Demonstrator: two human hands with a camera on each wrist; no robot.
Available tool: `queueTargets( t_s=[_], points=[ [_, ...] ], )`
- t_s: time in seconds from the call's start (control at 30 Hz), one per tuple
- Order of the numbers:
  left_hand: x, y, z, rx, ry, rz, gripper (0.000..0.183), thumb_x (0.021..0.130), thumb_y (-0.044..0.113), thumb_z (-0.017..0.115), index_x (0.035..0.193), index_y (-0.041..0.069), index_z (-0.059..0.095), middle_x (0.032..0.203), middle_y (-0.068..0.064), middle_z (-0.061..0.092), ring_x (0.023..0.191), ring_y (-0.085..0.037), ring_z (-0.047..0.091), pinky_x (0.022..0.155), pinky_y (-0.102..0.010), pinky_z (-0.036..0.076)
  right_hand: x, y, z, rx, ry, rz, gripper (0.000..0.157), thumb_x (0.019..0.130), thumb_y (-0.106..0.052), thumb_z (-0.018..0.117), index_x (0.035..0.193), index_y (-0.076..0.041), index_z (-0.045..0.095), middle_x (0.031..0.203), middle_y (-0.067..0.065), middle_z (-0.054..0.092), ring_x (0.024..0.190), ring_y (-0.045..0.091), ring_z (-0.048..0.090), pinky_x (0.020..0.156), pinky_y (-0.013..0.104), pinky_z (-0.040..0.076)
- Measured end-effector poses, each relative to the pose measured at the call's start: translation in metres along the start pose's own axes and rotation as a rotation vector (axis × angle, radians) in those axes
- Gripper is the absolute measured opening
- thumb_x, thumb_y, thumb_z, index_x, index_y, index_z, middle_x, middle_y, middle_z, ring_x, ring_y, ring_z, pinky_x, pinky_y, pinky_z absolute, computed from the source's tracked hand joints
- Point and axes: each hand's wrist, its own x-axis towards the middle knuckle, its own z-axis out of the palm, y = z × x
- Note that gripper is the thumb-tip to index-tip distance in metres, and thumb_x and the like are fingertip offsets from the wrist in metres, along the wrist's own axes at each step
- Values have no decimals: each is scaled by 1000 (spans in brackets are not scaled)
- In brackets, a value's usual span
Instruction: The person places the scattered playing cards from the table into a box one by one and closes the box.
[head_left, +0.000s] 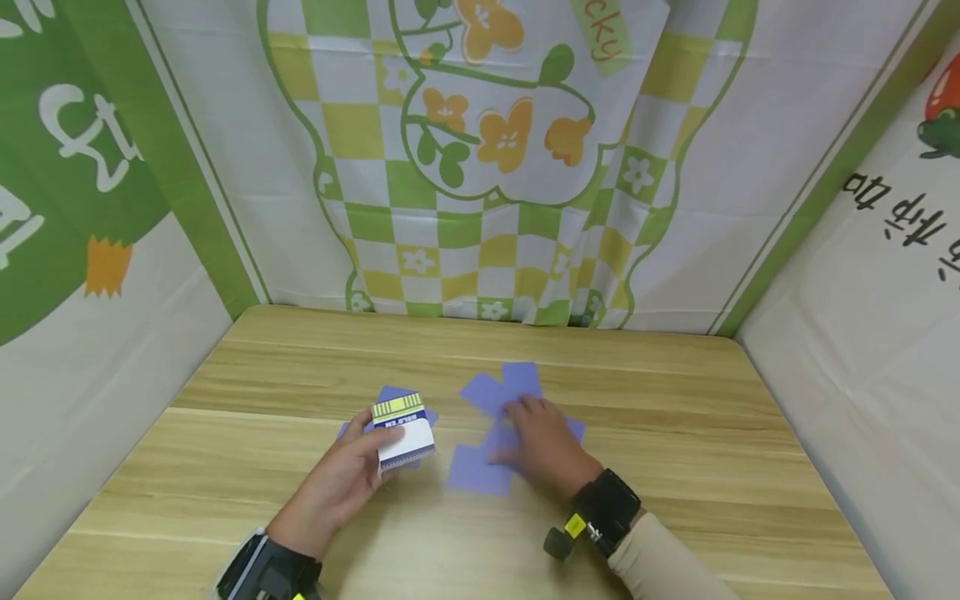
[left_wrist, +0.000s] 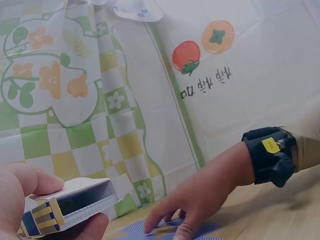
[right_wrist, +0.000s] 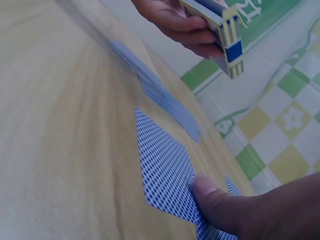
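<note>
The left hand (head_left: 341,477) clamps a white-and-blue cardboard box (head_left: 417,440); the right hand (head_left: 553,444), fingers apart, should touch the flat blue-patterned cards (head_left: 474,472) lightly

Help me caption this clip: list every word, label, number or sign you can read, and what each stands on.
"HOLD'EM": upside down, on the card box in the left hand.
"cky": on the back curtain; the word's start is cut off in the head view.
"柿柿如": upside down, as best I can tell, on the right sheet.
Yellow label on the right wristband: too small to read.
White characters on the left green sheet: cut off, unreadable.
</note>
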Motion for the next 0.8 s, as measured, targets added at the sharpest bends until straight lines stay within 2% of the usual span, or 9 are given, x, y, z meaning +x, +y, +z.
queueTargets(
  t_s=[0.2, 0.43, 0.67, 0.8],
  points=[
    [-1, 0, 0, 2, -11, -3, 85, 98, 9, 57, 160, 16, -1, 134, -7, 54, 106, -16, 67, 91, -24, 55, 6, 8, -1, 44, 27, 23, 63, 88, -47, 76, 136, -10, 60, 142, 12, 55, 133, 37, 48, 113, 52, 39],
    [-1, -1, 1, 11, -6, -4, 84, 98, 9, 57, 160, 17, 1, 133, -6, 56, 107, -15, 66, 91, -24, 55, 9, 7, 0, 133, 42, -16, 52, 89, -32, 78, 132, -9, 63, 131, 10, 61, 124, 32, 53, 108, 46, 44],
    [-1, 0, 1, 16, -5, -13, 87, 99, 9, 58, 161, 18, -1, 135, -6, 56, 108, -16, 66, 92, -24, 54, 9, 5, -1, 185, 38, -76, 49, 91, -23, 76, 134, -7, 61, 129, 9, 63, 122, 29, 56, 105, 44, 48],
    [-1, 0, 1, 15, -8, -21, 87, 98, 10, 58, 161, 18, -2, 133, -5, 56, 108, -15, 66, 90, -23, 54, 6, 4, -4, 155, 50, -37, 53, 90, -28, 78, 136, -8, 60, 130, 10, 63, 123, 28, 57, 106, 43, 47]
  ],
)
